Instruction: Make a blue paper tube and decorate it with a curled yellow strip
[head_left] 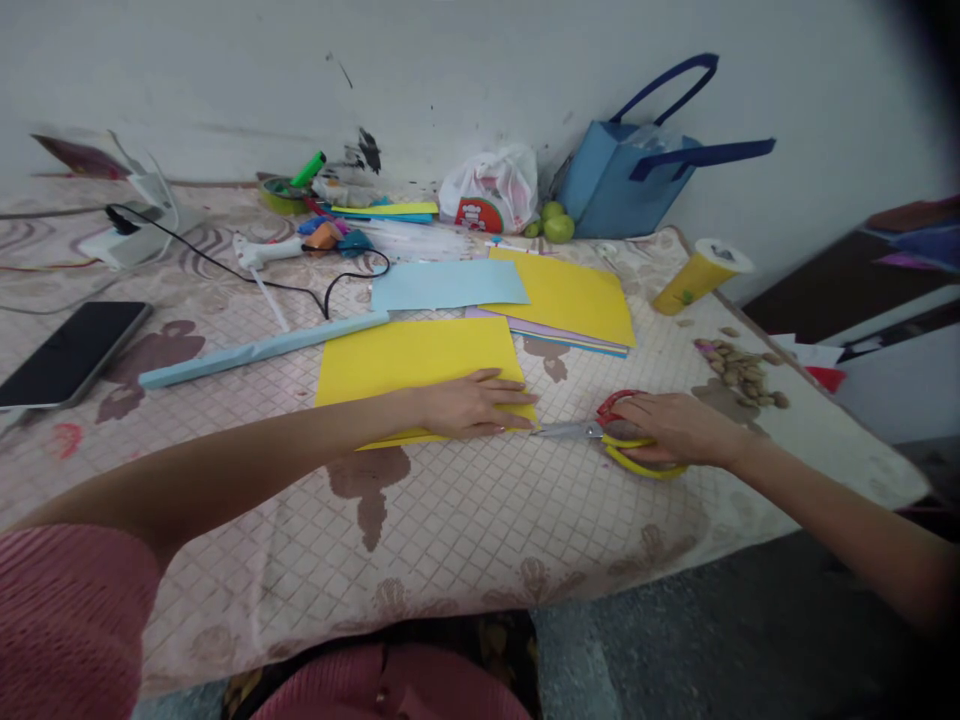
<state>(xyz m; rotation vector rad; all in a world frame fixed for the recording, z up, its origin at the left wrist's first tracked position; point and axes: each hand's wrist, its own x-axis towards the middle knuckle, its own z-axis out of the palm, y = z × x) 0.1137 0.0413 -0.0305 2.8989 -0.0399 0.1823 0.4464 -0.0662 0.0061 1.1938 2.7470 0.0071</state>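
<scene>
Pink sleeve (pixel 71 615) is filling the near left corner, over the counter (pixel 465 540). Left hand (pixel 476 403) is lying flat, fingers extended, on the yellow sheet (pixel 416 355), seemingly pressing, not gripping. Right hand (pixel 671 425) is curling round the handles of the scissors (pixel 571 431), whose tips are pointing left at the sheet's near right corner. Both long axes are running roughly left-right. Little or no cutting is showing, so most is apparently remaining; a blue strip (pixel 262 352) is already lying folded
</scene>
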